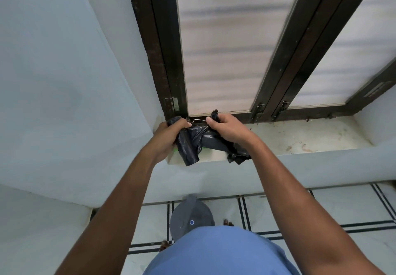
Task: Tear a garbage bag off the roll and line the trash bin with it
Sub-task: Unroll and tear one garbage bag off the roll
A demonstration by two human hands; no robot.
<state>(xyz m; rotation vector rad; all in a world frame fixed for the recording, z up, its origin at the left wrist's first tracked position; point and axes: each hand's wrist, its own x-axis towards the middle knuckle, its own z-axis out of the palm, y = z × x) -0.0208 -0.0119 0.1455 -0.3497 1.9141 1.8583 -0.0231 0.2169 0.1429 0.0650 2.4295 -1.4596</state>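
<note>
A black garbage bag roll (pixel 188 149) hangs over the front of the window ledge, and my left hand (pixel 169 134) grips its upper end. My right hand (pixel 227 128) is closed on the loose black garbage bag (pixel 211 139), whose crumpled end sticks out above and below the fist. The plastic is stretched between both hands, and a thin white string shows at the top between them. Down on the floor, close to my feet, stands the grey trash bin (pixel 190 219) with its lid on.
The stained stone window ledge (pixel 300 137) runs to the right under a dark-framed window (pixel 267 81) with frosted panes. A pale wall (pixel 64 81) closes the left side. The tiled floor (pixel 353 210) has black stripes. My blue shirt fills the bottom centre.
</note>
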